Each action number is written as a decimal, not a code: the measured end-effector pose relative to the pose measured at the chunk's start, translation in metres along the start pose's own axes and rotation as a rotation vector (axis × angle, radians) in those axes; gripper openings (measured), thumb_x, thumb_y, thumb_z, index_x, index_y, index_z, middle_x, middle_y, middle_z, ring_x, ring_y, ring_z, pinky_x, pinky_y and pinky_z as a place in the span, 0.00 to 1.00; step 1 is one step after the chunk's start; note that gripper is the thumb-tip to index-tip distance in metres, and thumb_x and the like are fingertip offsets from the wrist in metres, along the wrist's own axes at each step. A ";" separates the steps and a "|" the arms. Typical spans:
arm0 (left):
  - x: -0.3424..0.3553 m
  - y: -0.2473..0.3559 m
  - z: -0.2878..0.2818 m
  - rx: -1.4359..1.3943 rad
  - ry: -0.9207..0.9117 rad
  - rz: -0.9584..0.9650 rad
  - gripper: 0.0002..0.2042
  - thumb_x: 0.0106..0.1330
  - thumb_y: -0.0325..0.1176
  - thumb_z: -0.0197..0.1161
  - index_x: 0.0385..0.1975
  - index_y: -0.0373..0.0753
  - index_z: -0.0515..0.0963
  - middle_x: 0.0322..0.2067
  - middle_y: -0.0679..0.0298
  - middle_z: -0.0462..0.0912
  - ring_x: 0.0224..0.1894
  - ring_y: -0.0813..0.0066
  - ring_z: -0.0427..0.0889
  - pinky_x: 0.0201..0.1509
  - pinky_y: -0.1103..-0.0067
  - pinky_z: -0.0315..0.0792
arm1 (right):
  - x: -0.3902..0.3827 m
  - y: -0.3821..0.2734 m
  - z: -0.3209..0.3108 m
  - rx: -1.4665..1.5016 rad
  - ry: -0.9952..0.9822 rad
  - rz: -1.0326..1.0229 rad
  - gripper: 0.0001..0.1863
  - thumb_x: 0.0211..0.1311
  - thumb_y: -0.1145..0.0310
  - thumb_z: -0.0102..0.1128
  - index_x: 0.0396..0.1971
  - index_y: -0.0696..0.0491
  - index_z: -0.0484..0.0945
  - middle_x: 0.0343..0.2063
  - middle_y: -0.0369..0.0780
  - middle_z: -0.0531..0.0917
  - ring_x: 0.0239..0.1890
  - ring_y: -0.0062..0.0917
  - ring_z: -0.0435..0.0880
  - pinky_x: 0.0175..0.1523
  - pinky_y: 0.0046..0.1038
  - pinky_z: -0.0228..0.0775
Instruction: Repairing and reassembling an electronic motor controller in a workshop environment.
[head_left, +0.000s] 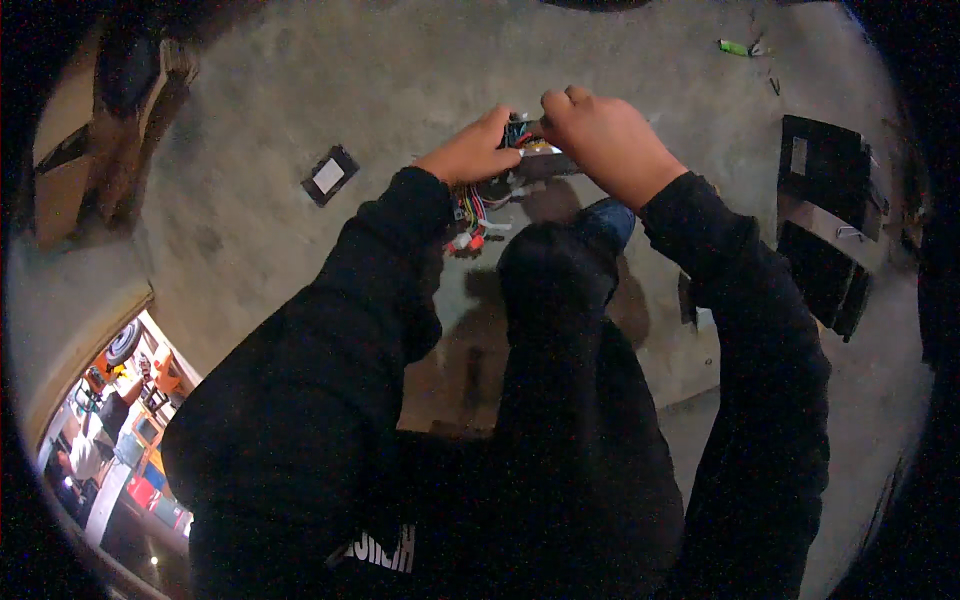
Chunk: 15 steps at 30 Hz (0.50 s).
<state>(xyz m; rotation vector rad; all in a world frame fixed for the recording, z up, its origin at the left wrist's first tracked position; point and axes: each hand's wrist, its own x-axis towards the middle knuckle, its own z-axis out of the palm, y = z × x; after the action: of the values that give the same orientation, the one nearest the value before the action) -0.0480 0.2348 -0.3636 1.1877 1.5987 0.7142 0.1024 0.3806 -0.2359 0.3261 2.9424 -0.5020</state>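
Observation:
A small dark, box-like device with coloured wires inside is between my hands, above the concrete floor. My left hand grips its left end, thumb and fingers on either side. My right hand is closed in a pinch at the right end, near the wires; whatever its fingers hold is hidden. Below my left hand hangs a bundle of red, yellow and green wires with white and red connectors. My left wrist partly covers the bundle.
A black flat box with a white label lies on the floor to the left. Black panels lie at the right, and cardboard stands at the far left. A green item is at the upper right. My shoe is just below my right hand.

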 end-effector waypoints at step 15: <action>0.001 -0.010 0.006 0.092 0.046 0.145 0.27 0.54 0.34 0.61 0.51 0.29 0.62 0.50 0.40 0.70 0.58 0.46 0.70 0.62 0.67 0.64 | 0.008 -0.017 0.004 -0.076 0.077 0.182 0.23 0.66 0.48 0.54 0.29 0.56 0.75 0.21 0.45 0.82 0.27 0.45 0.84 0.33 0.40 0.77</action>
<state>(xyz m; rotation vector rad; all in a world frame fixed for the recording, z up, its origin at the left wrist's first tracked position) -0.0465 0.2320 -0.3746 1.3740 1.6099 0.7713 0.0910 0.3656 -0.2359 0.6104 2.9565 -0.3600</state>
